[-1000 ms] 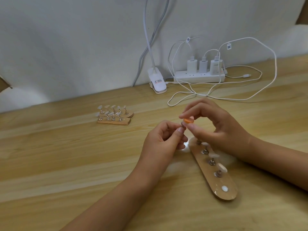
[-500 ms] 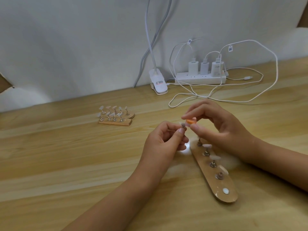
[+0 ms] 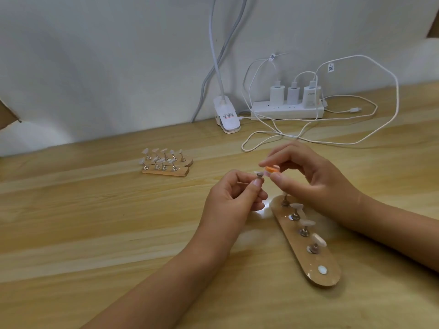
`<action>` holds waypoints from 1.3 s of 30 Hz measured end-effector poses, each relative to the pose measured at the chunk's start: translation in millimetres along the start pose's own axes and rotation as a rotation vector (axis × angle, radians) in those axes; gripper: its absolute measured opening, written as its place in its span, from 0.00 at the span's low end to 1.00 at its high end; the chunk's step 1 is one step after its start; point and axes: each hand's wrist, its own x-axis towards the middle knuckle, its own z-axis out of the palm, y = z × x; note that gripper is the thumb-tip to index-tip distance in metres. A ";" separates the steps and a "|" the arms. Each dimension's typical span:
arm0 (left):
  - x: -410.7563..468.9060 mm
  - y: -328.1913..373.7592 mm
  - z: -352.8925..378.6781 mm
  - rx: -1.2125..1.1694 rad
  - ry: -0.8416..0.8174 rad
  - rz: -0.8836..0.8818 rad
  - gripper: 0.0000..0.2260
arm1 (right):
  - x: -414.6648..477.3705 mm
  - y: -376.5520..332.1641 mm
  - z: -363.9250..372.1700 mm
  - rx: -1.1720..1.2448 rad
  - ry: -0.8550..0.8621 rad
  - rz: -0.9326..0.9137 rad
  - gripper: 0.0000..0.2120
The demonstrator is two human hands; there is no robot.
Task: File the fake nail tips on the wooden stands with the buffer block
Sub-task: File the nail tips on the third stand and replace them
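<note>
Two hands: left hand (image 3: 234,195) is pinching a nail tip (image 3: 259,173), right hand (image 3: 308,176) the buffer block (image 3: 272,169).
Change: block is sliding rightward off the tip; filing is continuing.

From where I stand, the pale wooden tabletop (image 3: 71,233) lies open across its left side and along the near edge. Farther back, left of centre, two short wooden stands bristling with nail tips (image 3: 166,163) sit side by side. Against the far wall a white lamp clip (image 3: 226,117), a white power strip with three chargers (image 3: 287,111) and loops of white cable (image 3: 268,136) crowd the right. Near right, a long oval wooden stand with upright tipped pegs (image 3: 316,264) lies diagonally. The left hand (image 3: 234,198), pinching a pegged nail tip (image 3: 259,174), meets the right hand (image 3: 313,176), pinching an orange buffer block (image 3: 272,169), over the middle.
</note>
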 end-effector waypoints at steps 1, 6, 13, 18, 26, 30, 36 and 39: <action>-0.1 0.1 0.0 0.002 0.000 0.000 0.05 | -0.1 0.0 -0.8 0.018 0.010 0.016 0.08; -0.4 0.6 -0.2 -0.003 0.002 -0.005 0.05 | 1.0 1.5 -0.8 -0.002 -0.016 0.018 0.07; 0.5 0.5 0.6 -0.031 0.011 0.001 0.06 | -0.8 -0.2 -0.8 -0.003 0.037 -0.123 0.11; 0.4 -0.2 0.1 -0.030 0.003 0.005 0.04 | 1.5 2.7 -0.7 0.078 0.078 -0.026 0.08; 0.2 0.3 -0.1 -0.033 -0.001 0.001 0.04 | 1.6 1.9 -0.6 0.072 0.053 -0.020 0.07; -0.4 0.5 0.3 -0.033 -0.002 0.011 0.03 | 2.3 2.9 -2.0 0.098 0.066 0.076 0.07; -2.5 1.2 2.4 0.055 -0.055 0.040 0.03 | -0.1 -2.7 -0.7 0.102 -0.002 -0.005 0.08; -2.5 2.2 2.2 0.052 -0.065 0.042 0.03 | 0.3 -2.4 -0.6 0.068 0.004 -0.027 0.07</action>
